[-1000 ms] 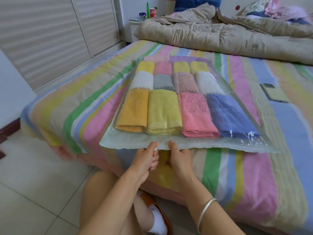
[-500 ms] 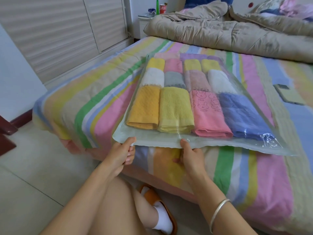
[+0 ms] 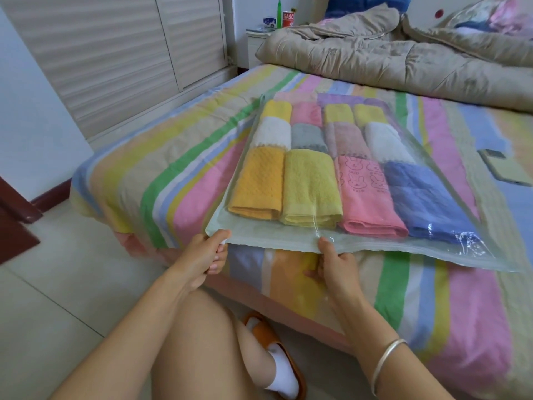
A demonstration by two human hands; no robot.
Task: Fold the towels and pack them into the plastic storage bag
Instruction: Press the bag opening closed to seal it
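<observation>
A clear plastic storage bag (image 3: 268,238) lies flat on the striped bed, its near edge at the mattress edge. Inside are several folded towels in rows: an orange towel (image 3: 259,184), a yellow towel (image 3: 310,187), a pink rabbit-print towel (image 3: 367,197) and a blue towel (image 3: 424,203) in the front row, smaller ones behind. My left hand (image 3: 206,258) pinches the bag's near left corner. My right hand (image 3: 336,264) pinches the near edge about the middle, thumb on top.
The striped bedspread (image 3: 161,180) hangs over the bed's near edge. A phone (image 3: 503,170) lies on the bed to the right of the bag. A beige quilt (image 3: 389,56) is bunched at the back. My knee and an orange slipper (image 3: 274,350) are below.
My left hand has slid left along the bag's near edge, from beside my right hand to the left corner. My right hand keeps its hold near the middle.
</observation>
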